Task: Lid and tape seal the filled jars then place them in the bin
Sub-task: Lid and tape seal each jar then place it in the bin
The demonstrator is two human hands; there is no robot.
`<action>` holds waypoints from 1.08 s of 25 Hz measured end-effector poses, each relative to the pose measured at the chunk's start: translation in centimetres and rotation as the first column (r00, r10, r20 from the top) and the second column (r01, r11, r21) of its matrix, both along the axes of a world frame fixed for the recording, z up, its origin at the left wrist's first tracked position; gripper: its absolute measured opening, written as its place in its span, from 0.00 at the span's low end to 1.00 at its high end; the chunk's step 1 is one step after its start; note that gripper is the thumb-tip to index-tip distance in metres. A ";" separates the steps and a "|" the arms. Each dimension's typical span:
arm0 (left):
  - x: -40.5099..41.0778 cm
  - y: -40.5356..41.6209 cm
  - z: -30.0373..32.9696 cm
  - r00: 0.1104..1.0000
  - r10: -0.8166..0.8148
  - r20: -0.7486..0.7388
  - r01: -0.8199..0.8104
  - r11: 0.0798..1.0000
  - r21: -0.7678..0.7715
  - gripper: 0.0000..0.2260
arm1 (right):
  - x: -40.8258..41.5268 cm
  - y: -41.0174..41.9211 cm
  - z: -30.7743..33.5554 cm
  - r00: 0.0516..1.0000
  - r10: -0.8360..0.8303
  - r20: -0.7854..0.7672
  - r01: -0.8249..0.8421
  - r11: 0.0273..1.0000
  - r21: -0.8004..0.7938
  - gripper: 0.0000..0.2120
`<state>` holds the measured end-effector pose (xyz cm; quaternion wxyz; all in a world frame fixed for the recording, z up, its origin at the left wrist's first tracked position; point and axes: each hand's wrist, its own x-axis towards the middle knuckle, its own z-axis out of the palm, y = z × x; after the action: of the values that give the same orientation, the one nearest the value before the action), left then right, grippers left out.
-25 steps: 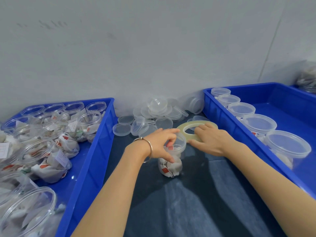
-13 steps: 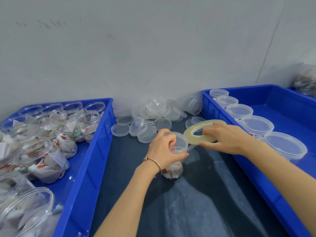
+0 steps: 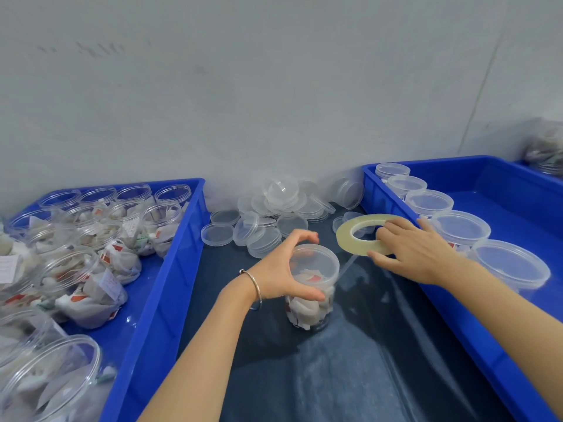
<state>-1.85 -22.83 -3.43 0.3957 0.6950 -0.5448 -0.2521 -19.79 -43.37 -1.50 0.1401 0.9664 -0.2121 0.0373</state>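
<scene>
Lidded clear plastic jar [image 3: 310,287] stands upright on the dark mat [image 3: 350,376], between the two blue bins. Left hand [image 3: 285,269] grips it just under the lid, thumb across the front, fingers arched over the rim. Right hand [image 3: 411,251] pinches the tape roll [image 3: 364,234] just right of the jar; a clear tape strand [image 3: 347,266] runs from roll down toward the jar's lid seam.

Jar looks light, thin-walled and stiff, stuffed with soft white sachets; smooth sides likely slippery, so best hold is around the upper wall or lid edge, as now. Tape is thin, sticky, prone to twisting or folding on itself; keep it taut while jar turns.

Sealed jars line the right bin [image 3: 396,190]; unlidded filled jars fill the left bin [image 3: 170,245]. Loose lids [image 3: 274,214] are piled by the wall.
</scene>
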 end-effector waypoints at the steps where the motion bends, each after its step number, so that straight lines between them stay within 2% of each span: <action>1: -0.1 0.0 -0.1 0.999 0.029 -0.013 -0.029 1.000 0.013 0.37 | 0.4 0.2 -0.1 1.000 -0.004 0.004 0.004 1.000 0.014 0.16; 2: -0.2 0.0 -0.2 0.998 0.062 -0.014 -0.062 0.997 0.035 0.40 | 0.6 0.4 -0.3 1.000 -0.009 0.018 0.009 1.000 0.027 0.17; 5: -0.2 -0.1 0.6 0.997 0.067 0.042 -0.071 0.990 0.118 0.40 | 1.1 0.9 -0.9 0.997 -0.036 0.073 0.034 0.999 0.030 0.18; 7: 0.1 -0.2 2.0 0.981 0.010 0.192 -0.059 0.966 0.252 0.42 | 1.4 1.2 -1.1 0.995 -0.047 0.090 0.045 0.999 0.026 0.20; 10: 0.0 -1.1 4.4 0.883 -0.115 0.455 -0.166 0.830 0.532 0.44 | 1.8 1.7 -1.2 0.994 -0.047 0.101 0.043 0.998 0.037 0.23; 12: -0.5 -1.8 5.1 0.842 -0.162 0.514 -0.205 0.786 0.584 0.43 | 1.9 2.2 -1.3 0.995 -0.049 0.089 0.048 0.999 0.013 0.24; 14: -1.4 -1.9 4.5 0.866 -0.120 0.486 -0.194 0.814 0.547 0.41 | 1.9 2.6 -1.4 0.994 -0.070 0.088 0.069 0.998 0.010 0.24; 16: -2.8 -1.6 2.6 0.924 0.061 0.377 -0.227 0.881 0.415 0.40 | 1.8 3.0 -1.6 0.990 -0.089 0.105 0.084 0.995 0.047 0.23; 18: -4.4 -1.3 0.5 0.911 0.336 0.237 -0.373 0.919 0.129 0.36 | 1.6 3.5 -1.9 0.989 -0.086 0.123 0.074 0.992 0.102 0.21; 20: -5.1 -1.3 -0.8 0.855 0.492 0.167 -0.485 0.871 -0.083 0.31 | 1.4 3.8 -1.8 0.987 -0.072 0.144 0.055 0.991 0.121 0.18; 24: -3.9 -0.5 -1.0 0.885 0.440 0.149 -0.418 0.894 -0.160 0.33 | 0.4 3.4 -1.0 0.985 -0.027 0.168 0.012 0.996 0.090 0.13; 27: -2.4 0.4 -0.6 0.919 0.384 0.087 -0.373 0.920 -0.123 0.38 | -0.4 2.2 0.0 0.991 0.041 0.128 -0.052 0.996 0.078 0.16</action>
<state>-4.30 -22.47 -4.00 0.4423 0.7784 -0.4332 -0.1038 -20.17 -41.20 -1.52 0.0863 0.9717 -0.1993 0.0931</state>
